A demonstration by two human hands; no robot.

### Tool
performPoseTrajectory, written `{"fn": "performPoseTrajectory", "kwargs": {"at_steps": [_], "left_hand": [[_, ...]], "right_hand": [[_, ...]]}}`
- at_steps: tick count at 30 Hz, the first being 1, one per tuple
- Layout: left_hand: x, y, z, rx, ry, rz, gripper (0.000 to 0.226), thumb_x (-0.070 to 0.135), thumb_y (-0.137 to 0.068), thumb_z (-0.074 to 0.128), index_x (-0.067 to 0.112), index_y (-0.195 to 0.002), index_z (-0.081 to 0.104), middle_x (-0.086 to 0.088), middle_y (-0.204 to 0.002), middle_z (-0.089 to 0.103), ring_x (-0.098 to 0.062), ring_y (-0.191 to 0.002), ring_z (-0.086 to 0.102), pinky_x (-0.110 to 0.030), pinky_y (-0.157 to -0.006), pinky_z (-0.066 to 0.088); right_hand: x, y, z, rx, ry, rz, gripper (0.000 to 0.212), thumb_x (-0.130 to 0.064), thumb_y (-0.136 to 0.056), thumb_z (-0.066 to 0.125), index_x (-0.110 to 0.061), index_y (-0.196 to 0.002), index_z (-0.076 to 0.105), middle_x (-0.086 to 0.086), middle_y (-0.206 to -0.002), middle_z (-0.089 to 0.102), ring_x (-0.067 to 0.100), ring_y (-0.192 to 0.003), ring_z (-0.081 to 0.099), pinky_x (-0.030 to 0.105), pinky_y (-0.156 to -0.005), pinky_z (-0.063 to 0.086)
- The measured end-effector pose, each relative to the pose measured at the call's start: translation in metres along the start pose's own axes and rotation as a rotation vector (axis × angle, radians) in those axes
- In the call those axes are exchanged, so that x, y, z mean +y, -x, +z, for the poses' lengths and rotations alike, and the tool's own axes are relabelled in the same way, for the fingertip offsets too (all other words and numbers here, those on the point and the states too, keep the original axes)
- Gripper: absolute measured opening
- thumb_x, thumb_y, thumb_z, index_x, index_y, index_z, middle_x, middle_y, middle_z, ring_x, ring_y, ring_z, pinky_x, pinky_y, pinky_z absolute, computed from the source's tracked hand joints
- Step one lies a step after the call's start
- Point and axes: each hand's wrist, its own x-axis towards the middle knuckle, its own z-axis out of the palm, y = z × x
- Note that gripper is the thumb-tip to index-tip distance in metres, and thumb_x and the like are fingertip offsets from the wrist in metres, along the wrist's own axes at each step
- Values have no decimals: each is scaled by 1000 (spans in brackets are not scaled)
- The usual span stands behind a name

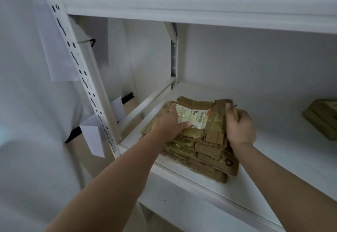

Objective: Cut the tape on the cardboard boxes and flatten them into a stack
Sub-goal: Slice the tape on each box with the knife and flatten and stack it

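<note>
A person's two bare forearms reached forward from the bottom of the view into a white metal shelving unit. On the white shelf (284, 151) lay a stack of flattened cardboard boxes (204, 156), brown, layered one on another, sitting near the shelf's front left corner with its lower edges just inside the front lip. The bottom sheet showed a small dark recycling mark near its right front corner. The topmost flattened box (197, 106) carried a pale shipping label (195, 116) with barcodes, and glossy tape glinted across the cardboard.

The left hand (168, 125) lay palm down on the left part of the top box, fingers fairly straight and close together, the thumb stretched out across the lower edge of the label. The right hand (239, 127) was at the right edge of the stack, its fingers curled round a folded cardboard flap (219, 120), the thumb pressed on top near the far end.

At the far right edge of the view, well apart from the stack, another brown cardboard bundle (322, 118) rested on the same shelf, partly cut off. The perforated white upright (85, 78) of the unit ran diagonally down the left side, with sheets of white paper (54, 49) hanging beside it. An upper shelf (200, 3) crossed the top of the view, blurred
</note>
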Motion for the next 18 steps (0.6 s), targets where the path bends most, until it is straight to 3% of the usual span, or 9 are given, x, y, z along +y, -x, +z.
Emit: {"fn": "performPoseTrajectory", "kwargs": {"at_steps": [3,6,9,11,14,18], "left_hand": [[-4,-1,2,-20,20,16,92,54,-85,63,13,-151,13,-9,-143,45,-30,-126,48,-44,-102,44],[-7,-5,3,0,8,35,92,57,-80,65,12,-147,21,-8,-138,49,-29,-123,50,-46,-100,45],[-8,-7,1,0,-6,49,94,62,-79,64,13,-147,20,-8,-140,45,-29,-125,47,-47,-101,43],[-6,-7,-4,-18,-135,67,96,68,-79,58,14,-148,18,-7,-146,37,-29,-129,43,-46,-104,40],[5,-7,-20,24,-479,116,95,74,-81,49,13,-149,22,-18,-154,20,-38,-138,26,-50,-108,31],[23,-10,-18,33,-350,299,70,46,-99,37,13,-154,8,-10,-161,-11,-31,-147,-11,-54,-118,9]], "right_hand": [[-5,-4,-1,89,-72,10,49,-59,-92,38,-16,-93,59,5,-83,61,29,-80,59,32,-67,41],[-16,-1,0,111,187,-244,38,-41,-96,37,-15,-94,63,11,-98,62,34,-84,59,33,-67,43],[-25,6,13,-44,446,-531,30,-25,-92,47,-15,-112,66,7,-127,57,33,-114,50,39,-89,42],[-21,10,23,-270,578,-551,37,-19,-89,50,-21,-124,61,2,-138,52,29,-131,39,44,-111,25],[-15,13,27,-361,603,-490,41,-19,-90,49,-22,-131,55,-1,-144,46,24,-140,28,48,-116,11],[-16,14,26,-343,561,-487,39,-16,-90,49,-18,-128,57,3,-138,53,26,-137,33,46,-114,19]]}}
